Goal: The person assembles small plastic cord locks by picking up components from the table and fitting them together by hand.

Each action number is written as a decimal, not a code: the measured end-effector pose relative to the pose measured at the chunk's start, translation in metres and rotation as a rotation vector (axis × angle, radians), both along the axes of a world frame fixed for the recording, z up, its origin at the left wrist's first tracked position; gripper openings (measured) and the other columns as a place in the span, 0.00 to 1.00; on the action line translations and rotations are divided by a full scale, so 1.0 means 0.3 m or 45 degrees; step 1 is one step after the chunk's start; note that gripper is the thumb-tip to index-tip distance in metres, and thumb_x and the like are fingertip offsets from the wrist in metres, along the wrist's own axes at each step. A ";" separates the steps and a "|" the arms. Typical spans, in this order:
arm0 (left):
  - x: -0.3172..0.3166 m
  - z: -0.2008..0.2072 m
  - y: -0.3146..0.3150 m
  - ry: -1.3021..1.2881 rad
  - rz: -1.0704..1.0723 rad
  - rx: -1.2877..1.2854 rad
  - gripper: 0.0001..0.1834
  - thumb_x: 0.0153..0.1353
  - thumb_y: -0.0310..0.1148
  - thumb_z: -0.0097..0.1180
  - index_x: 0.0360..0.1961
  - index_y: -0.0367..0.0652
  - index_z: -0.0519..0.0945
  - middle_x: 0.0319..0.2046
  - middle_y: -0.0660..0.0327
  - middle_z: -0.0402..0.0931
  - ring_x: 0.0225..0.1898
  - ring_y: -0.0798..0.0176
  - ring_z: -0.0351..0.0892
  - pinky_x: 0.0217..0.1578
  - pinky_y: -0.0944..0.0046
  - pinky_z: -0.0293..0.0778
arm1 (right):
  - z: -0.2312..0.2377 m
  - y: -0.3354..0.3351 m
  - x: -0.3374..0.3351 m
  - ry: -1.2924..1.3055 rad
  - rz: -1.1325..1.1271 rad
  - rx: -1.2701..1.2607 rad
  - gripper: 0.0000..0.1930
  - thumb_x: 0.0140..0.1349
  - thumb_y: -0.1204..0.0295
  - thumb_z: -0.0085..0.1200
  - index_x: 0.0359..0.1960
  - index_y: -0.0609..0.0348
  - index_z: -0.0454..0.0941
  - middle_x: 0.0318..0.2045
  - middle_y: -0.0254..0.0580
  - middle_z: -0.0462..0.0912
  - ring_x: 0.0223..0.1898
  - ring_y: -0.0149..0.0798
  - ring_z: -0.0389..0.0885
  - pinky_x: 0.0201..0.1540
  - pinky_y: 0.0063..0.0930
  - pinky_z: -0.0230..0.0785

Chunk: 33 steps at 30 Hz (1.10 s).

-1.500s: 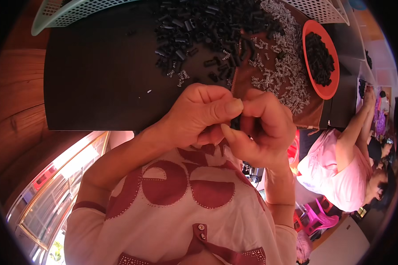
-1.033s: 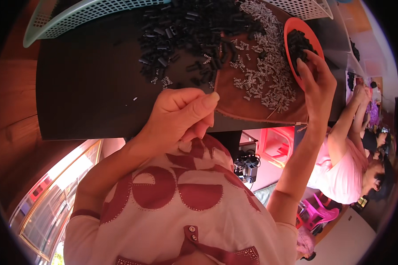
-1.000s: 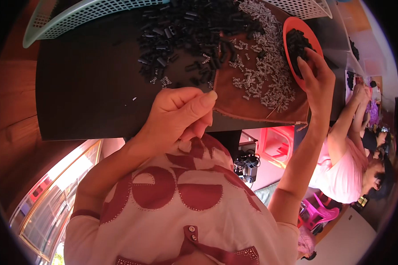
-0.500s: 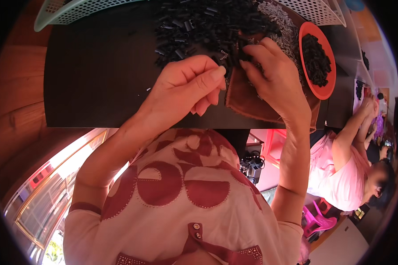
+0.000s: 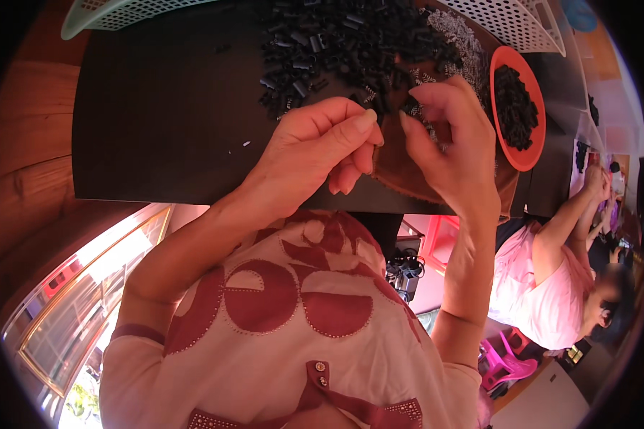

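Note:
Over the table's near edge my left hand is closed, thumb pressed to the forefinger; whatever it may pinch is hidden. To its right my right hand has its thumb and forefinger apart, above the brown cloth. A dark bit shows near those fingertips, but it looks like part of the scatter behind. Beyond both hands lies a heap of short black plastic tubes. Small metal springs are piled on the cloth at the heap's right, and a few lie loose between the hands.
A red-orange bowl of black pieces stands right of my right hand. Perforated baskets, one pale green and one white, line the far edge. Two small white bits lie on the dark table. Another person in pink sits at right.
My right hand has drawn back from the heap's edge, and its thumb and forefinger have parted. My left hand stays pinched, slightly farther right in the picture. The whole view has shifted a little.

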<state>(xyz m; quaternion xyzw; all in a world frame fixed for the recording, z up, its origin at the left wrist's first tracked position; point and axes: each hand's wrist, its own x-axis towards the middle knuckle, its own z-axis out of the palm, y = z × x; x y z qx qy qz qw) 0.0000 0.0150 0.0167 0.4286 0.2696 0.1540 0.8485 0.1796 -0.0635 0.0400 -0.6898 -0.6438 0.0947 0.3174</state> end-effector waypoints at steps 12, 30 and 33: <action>0.039 -0.030 -0.008 -0.246 -0.008 0.096 0.15 0.70 0.40 0.44 0.40 0.39 0.76 0.29 0.63 0.76 0.24 0.73 0.70 0.21 0.74 0.65 | 0.061 -0.067 -0.057 0.443 0.121 0.150 0.19 0.51 0.85 0.57 0.46 0.64 0.74 0.31 0.43 0.73 0.24 0.36 0.78 0.23 0.24 0.70; 0.037 -0.048 -0.010 -0.367 -0.040 -0.241 0.07 0.66 0.29 0.47 0.40 0.37 0.75 0.28 0.61 0.75 0.24 0.71 0.72 0.22 0.71 0.66 | 0.040 -0.071 0.197 -0.022 -0.199 -0.094 0.06 0.59 0.79 0.50 0.37 0.61 0.77 0.30 0.45 0.76 0.29 0.48 0.76 0.33 0.33 0.68; 0.036 -0.043 -0.012 -0.321 -0.019 -0.233 0.07 0.65 0.28 0.47 0.40 0.37 0.75 0.28 0.62 0.75 0.23 0.72 0.72 0.21 0.71 0.66 | 0.034 -0.038 0.208 -0.318 -0.112 -0.190 0.06 0.58 0.77 0.51 0.36 0.60 0.77 0.32 0.46 0.74 0.33 0.52 0.76 0.35 0.40 0.69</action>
